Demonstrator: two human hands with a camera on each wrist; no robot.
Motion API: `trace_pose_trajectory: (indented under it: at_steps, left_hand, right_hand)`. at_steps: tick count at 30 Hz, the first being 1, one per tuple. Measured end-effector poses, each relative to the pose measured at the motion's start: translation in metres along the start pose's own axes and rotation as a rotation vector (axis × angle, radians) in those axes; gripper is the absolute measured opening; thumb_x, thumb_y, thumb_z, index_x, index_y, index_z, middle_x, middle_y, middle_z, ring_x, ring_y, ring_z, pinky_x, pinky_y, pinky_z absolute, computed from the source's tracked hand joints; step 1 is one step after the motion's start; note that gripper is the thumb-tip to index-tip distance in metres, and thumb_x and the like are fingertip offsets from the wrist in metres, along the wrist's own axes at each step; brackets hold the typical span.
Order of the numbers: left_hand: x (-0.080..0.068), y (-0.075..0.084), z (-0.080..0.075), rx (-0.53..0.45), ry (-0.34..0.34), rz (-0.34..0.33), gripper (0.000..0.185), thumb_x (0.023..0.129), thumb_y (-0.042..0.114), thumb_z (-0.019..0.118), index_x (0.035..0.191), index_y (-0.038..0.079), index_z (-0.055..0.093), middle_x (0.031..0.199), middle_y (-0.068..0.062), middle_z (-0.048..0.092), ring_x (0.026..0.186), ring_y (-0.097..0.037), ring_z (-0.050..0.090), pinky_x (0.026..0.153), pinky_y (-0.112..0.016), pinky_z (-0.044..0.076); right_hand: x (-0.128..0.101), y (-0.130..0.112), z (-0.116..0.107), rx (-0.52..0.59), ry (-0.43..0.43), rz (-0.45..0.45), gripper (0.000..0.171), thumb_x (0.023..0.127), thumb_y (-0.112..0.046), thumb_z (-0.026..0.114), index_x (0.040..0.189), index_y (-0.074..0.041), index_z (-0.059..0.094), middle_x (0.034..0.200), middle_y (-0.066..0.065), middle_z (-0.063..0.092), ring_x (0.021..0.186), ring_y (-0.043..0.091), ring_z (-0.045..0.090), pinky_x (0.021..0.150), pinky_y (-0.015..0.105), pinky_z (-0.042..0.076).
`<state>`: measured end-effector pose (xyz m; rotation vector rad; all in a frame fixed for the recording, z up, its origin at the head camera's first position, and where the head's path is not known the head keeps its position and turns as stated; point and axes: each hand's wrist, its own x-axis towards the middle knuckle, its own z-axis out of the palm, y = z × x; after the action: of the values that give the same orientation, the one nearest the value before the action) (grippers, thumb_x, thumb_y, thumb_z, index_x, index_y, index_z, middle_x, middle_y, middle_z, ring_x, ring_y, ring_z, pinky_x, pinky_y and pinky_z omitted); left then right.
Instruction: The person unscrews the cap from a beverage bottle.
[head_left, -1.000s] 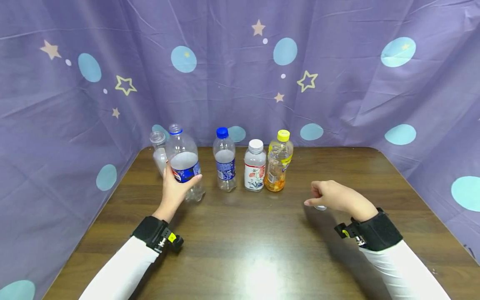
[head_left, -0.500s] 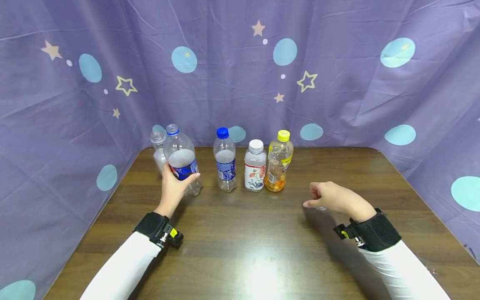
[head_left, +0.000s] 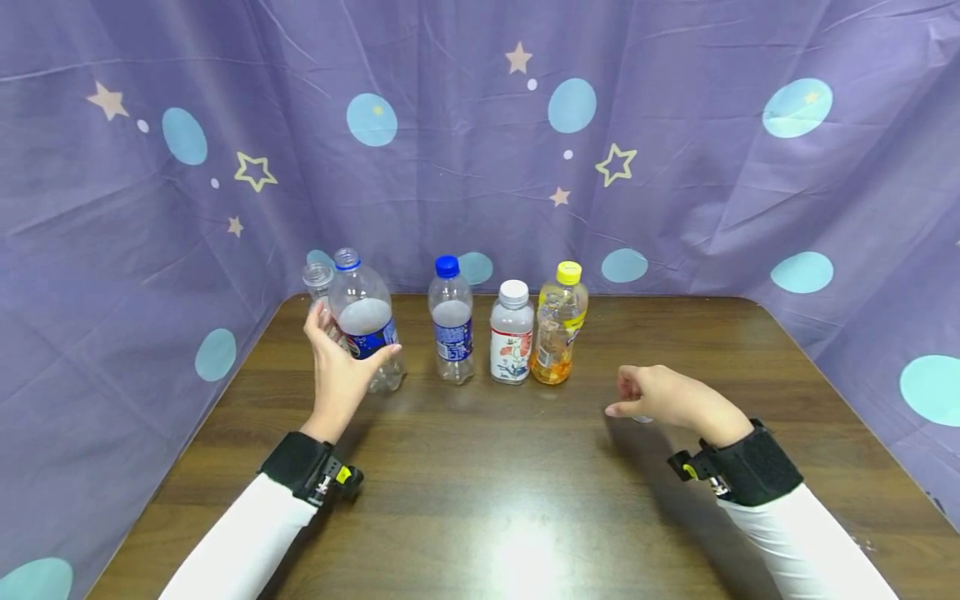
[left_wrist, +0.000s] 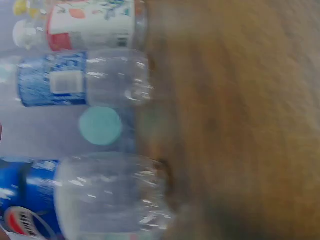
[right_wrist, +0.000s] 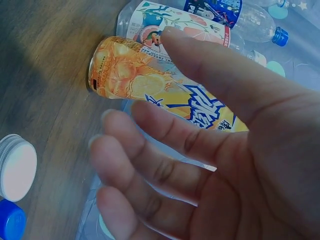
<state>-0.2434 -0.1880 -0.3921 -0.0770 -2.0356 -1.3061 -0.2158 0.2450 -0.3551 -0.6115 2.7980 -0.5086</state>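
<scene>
Since the earlier frames: left hand point(head_left: 339, 375) has loosened off the uncapped blue-label bottle point(head_left: 363, 321). Fingers now straightened, thumb tip touching the label, palm just off the bottle. The bottle stands upright near the tabletop's point(head_left: 525, 517) far left corner; it was tilted and lifted before.

Containers: blue-label bottle looks empty, fogged inside. Second uncapped clear bottle point(head_left: 318, 282) directly behind it. Blue-capped bottle point(head_left: 452, 321), white-capped bottle point(head_left: 512, 332), and yellow-capped bottle point(head_left: 558, 323) holding orange liquid at its base.

Count: five bottles in a row along the far edge, three capped. Two loose caps on the tabletop by the right hand point(head_left: 660, 395): white cap point(right_wrist: 17, 167), blue cap point(right_wrist: 10, 221).

Right hand: hovering over the caps, fingers loosely curled, gripping nothing.
</scene>
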Motion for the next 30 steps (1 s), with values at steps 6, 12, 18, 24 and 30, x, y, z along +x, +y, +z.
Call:
trace_pose_trajectory:
  at_steps: [6,12,18,24,30]
  left_hand:
    - [0.001,0.027,-0.008,0.047,0.131,0.169,0.094,0.069,0.008,0.084,0.141,0.004,0.025,0.142,-0.019,0.028,0.135,-0.023,0.028,0.11,-0.045,0.031]
    - [-0.007,0.053,-0.011,0.056,0.07,0.286,0.065,0.071,-0.004,0.07,0.129,0.001,0.041,0.136,-0.02,0.033,0.129,-0.026,0.031,0.103,-0.044,0.034]
    - [-0.026,0.063,0.001,0.179,-0.278,0.262,0.045,0.076,0.005,0.072,0.117,0.001,0.053,0.117,-0.017,0.052,0.109,-0.03,0.049,0.096,-0.041,0.041]
    - [-0.052,0.05,0.019,0.351,-0.696,0.109,0.026,0.081,0.015,0.072,0.103,0.008,0.06,0.092,-0.003,0.063,0.083,-0.017,0.06,0.078,-0.034,0.051]
    - [-0.063,0.039,0.029,0.456,-0.817,0.043,0.019,0.082,0.02,0.071,0.095,0.012,0.061,0.074,0.007,0.06,0.063,-0.008,0.054,0.06,-0.027,0.046]
  right_hand:
    - [-0.001,-0.001,0.0,-0.016,-0.002,-0.009,0.035,0.084,-0.037,0.072,0.095,-0.007,0.058,0.076,-0.004,0.058,0.068,0.009,0.052,0.063,0.03,0.043]
    - [-0.002,-0.002,0.0,-0.003,0.006,-0.033,0.037,0.082,-0.038,0.073,0.098,-0.007,0.059,0.08,-0.005,0.063,0.071,0.007,0.056,0.066,0.031,0.046]
    - [-0.002,-0.001,-0.001,-0.004,0.016,-0.051,0.037,0.082,-0.037,0.074,0.098,-0.006,0.06,0.081,-0.005,0.065,0.072,0.008,0.058,0.067,0.032,0.047]
    - [-0.003,-0.001,-0.001,-0.007,0.028,-0.047,0.033,0.082,-0.037,0.073,0.09,-0.008,0.058,0.074,-0.004,0.057,0.066,0.009,0.051,0.061,0.028,0.042]
    - [-0.005,-0.001,-0.002,0.001,0.021,-0.035,0.033,0.083,-0.036,0.073,0.082,-0.011,0.053,0.07,-0.004,0.051,0.062,0.009,0.046,0.057,0.026,0.038]
